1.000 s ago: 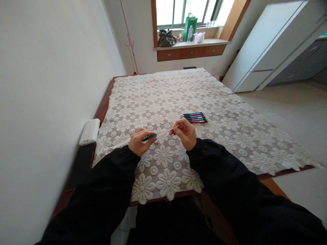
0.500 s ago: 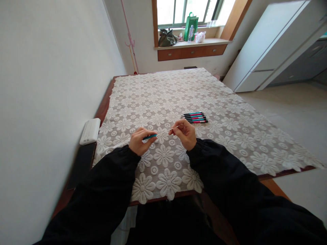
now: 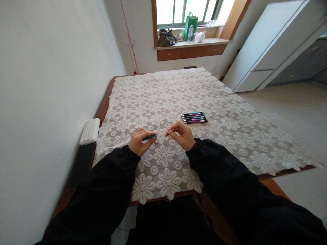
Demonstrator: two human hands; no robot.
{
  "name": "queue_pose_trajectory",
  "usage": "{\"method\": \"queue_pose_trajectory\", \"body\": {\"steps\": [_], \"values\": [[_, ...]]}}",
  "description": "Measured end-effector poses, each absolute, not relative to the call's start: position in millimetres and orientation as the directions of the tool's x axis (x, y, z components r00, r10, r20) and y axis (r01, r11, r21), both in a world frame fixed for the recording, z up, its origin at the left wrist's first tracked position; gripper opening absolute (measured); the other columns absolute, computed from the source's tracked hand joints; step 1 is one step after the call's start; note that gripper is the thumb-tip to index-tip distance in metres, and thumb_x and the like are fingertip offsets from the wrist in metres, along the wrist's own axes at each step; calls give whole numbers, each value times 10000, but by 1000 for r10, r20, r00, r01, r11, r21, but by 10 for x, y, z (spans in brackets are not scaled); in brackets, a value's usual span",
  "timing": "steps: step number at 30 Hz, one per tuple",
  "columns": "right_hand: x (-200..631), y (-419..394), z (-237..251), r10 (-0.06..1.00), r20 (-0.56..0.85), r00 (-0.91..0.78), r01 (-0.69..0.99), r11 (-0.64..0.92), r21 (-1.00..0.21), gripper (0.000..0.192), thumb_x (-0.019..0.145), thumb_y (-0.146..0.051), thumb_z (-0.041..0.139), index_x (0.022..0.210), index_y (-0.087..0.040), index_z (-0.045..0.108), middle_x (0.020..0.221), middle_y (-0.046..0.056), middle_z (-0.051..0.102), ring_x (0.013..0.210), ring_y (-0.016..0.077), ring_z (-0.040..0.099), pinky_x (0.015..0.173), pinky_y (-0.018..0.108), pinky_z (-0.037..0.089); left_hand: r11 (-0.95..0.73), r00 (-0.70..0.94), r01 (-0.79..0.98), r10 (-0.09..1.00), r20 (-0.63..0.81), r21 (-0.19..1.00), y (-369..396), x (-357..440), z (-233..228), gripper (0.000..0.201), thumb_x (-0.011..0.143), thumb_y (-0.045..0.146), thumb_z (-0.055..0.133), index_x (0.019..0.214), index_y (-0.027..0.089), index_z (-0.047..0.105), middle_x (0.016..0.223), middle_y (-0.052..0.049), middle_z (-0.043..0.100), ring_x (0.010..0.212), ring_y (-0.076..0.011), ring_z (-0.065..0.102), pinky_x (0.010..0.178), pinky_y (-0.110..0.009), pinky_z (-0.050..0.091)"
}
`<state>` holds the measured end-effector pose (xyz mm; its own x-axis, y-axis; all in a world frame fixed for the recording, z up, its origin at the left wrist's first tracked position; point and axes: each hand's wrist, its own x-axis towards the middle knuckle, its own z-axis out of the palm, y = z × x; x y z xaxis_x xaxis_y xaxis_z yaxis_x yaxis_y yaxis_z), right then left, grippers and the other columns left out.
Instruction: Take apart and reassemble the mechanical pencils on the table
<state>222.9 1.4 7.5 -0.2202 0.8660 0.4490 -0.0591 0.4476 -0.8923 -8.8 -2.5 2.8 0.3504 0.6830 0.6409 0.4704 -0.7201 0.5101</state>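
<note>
My left hand [image 3: 138, 142] pinches a blue pen barrel [image 3: 151, 137] between thumb and fingers, its end pointing right. From that end a thin pale pen refill [image 3: 162, 133] runs across to my right hand [image 3: 183, 136], which grips it with closed fingertips. The refill's near end meets the barrel's tip; how far it reaches inside is hidden. Both hands are held above the lace tablecloth [image 3: 163, 156]. Beyond my right hand lies a row of several pens [image 3: 194, 117] in blue, red and black, side by side.
A white box-like device [image 3: 90, 131] and a dark flat object [image 3: 82, 166] sit along the wall at left. On the windowsill stand a green bag [image 3: 190, 28], a dark bag [image 3: 166, 37] and a white plastic bag [image 3: 199, 36]. A white fridge-like cabinet [image 3: 270, 44] is at right.
My right hand has slid left along the refill, closer to the blue barrel, so less of the refill shows between the hands. My left hand has stayed nearly still.
</note>
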Motion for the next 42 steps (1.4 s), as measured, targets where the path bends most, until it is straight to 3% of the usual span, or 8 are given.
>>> {"method": "queue_pose_trajectory", "body": {"steps": [5, 9, 15, 27, 42], "values": [[2216, -38, 97, 779, 489, -392, 55, 550, -833, 116, 929, -305, 666, 874, -203, 655, 803, 31, 747, 708, 153, 662, 671, 306, 513, -758, 394, 427, 647, 653, 493, -17, -88, 17, 141, 887, 293, 753, 1010, 226, 773, 848, -36, 761, 803, -163, 657, 762, -310, 541], [2213, -45, 86, 777, 531, -339, 122, 595, -794, 99, 914, -281, 670, 843, -217, 645, 776, 17, 734, 670, 150, 626, 652, 310, 501, -775, 416, 397, 630, 656, 492, -15, -86, 6, 155, 888, 292, 755, 1027, 226, 772, 839, -36, 761, 792, -160, 651, 736, -298, 550], [2210, -49, 96, 759, 498, -418, 85, 579, -811, 41, 890, -223, 653, 860, -224, 625, 772, 10, 747, 645, 150, 619, 636, 306, 504, -786, 446, 389, 617, 648, 481, -12, -89, -7, 161, 895, 300, 747, 1041, 237, 773, 839, -35, 768, 794, -164, 654, 736, -303, 552], [2211, -63, 119, 742, 562, -366, 146, 642, -753, 78, 841, -171, 658, 817, -234, 619, 772, 11, 739, 675, 162, 617, 641, 316, 496, -796, 448, 369, 605, 658, 480, -14, -86, -2, 161, 894, 290, 749, 1044, 237, 772, 833, -35, 766, 782, -161, 652, 724, -298, 550], [2198, -82, 157, 741, 540, -399, 82, 616, -784, 71, 843, -168, 645, 828, -230, 614, 775, 17, 754, 678, 166, 667, 639, 314, 529, -791, 465, 373, 611, 640, 484, -18, -87, 0, 157, 903, 304, 738, 1042, 239, 772, 833, -35, 769, 781, -165, 655, 731, -307, 549]]}}
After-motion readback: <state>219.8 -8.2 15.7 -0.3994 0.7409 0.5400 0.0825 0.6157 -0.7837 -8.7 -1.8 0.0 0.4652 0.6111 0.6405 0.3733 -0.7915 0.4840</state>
